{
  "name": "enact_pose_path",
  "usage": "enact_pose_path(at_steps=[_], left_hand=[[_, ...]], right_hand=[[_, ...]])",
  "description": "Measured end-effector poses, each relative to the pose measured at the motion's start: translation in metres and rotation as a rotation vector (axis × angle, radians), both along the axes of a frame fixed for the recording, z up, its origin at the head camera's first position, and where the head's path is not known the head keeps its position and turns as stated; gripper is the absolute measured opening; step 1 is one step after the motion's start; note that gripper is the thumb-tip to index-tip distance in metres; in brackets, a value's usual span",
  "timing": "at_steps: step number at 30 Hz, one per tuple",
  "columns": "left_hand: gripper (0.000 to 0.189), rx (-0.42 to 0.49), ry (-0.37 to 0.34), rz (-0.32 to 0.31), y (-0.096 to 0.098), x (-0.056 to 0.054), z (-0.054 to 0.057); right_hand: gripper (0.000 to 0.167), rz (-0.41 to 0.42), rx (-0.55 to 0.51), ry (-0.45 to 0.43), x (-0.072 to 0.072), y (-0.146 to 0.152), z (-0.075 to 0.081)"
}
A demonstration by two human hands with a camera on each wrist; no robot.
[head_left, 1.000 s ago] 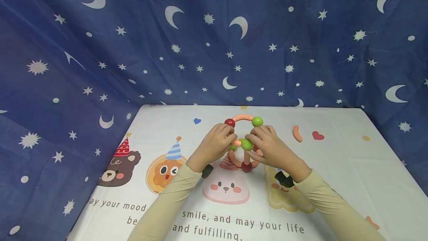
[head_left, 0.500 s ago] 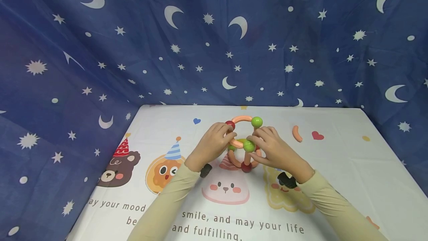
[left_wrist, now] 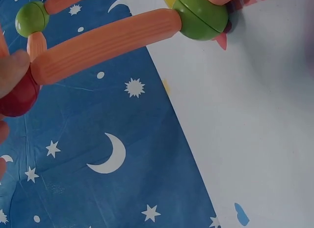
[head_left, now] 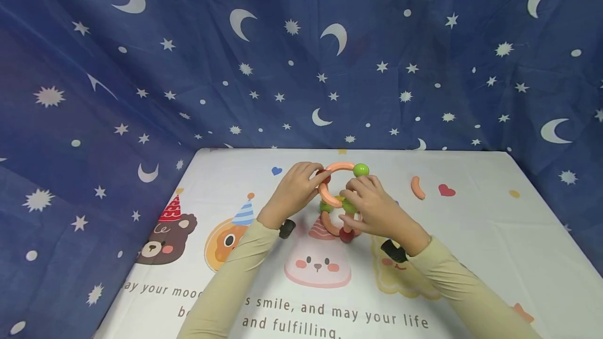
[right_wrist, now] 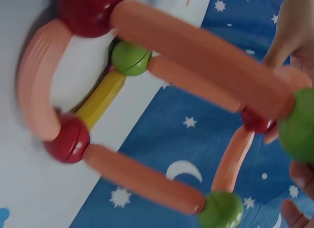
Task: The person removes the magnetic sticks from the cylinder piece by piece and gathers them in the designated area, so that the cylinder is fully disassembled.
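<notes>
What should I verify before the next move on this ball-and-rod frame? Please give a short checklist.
1. Left hand holding the frame: ok, it grips the upper red ball.
2. Right hand placed: ok, it pinches the near upper green ball.
3. Left upright joined: ok, it meets a ball at each end in the left wrist view.
4. Every orange piece fitted: not ok, a loose curved piece lies apart on the table.
5. Near upper arc seated in that green ball: cannot tell, the joint is partly covered.
</notes>
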State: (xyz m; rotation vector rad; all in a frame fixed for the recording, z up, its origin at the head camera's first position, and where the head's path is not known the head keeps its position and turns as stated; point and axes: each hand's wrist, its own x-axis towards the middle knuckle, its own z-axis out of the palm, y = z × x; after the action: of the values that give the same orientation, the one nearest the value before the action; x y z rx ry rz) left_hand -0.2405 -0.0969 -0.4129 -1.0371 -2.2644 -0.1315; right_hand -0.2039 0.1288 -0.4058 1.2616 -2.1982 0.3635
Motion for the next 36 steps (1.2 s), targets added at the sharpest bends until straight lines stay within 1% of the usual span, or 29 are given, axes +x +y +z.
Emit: enact_pose_path(at_steps=[3,6,9,12,17,21,26,30,36], left_hand=[[0.033,0.001,-0.002,0.006,0.0,0.0,-0.001],[0.033,0.015,-0.005,0.0,0.001,0.0,-0.002],[0.033,0.018,0.0,-0.007,0.003,0.003,-0.002],[0.033,0.007,0.027,-0.025,0.005,0.008,-0.003],[0.029,-0.032,0.077,-0.087,0.01,0.019,-0.004],[0.026,-0.053,0.092,-0.123,0.016,0.026,-0.005],[0.022,-0.067,0.111,-0.134,0.02,0.03,-0.004],[0.019,-0.061,0.106,-0.14,0.021,0.031,-0.005],[0.015,-0.06,0.056,-0.135,0.022,0.032,-0.005]], right_hand=[[0.035,-0.006,0.001,0.045,-0.002,-0.009,-0.001],[0.033,-0.017,0.006,0.054,-0.004,-0.013,-0.002],[0.031,-0.03,0.014,0.012,-0.003,-0.011,-0.002],[0.031,-0.036,0.017,-0.042,-0.001,-0.004,-0.001],[0.035,-0.031,0.028,-0.105,0.001,0.008,-0.003],[0.04,-0.016,0.015,-0.117,0.002,0.016,-0.004],[0.038,0.009,0.001,-0.098,0.0,0.02,-0.006],[0.038,0.038,-0.01,-0.081,-0.001,0.019,-0.007],[0.037,0.062,-0.028,-0.072,-0.001,0.018,-0.009]])
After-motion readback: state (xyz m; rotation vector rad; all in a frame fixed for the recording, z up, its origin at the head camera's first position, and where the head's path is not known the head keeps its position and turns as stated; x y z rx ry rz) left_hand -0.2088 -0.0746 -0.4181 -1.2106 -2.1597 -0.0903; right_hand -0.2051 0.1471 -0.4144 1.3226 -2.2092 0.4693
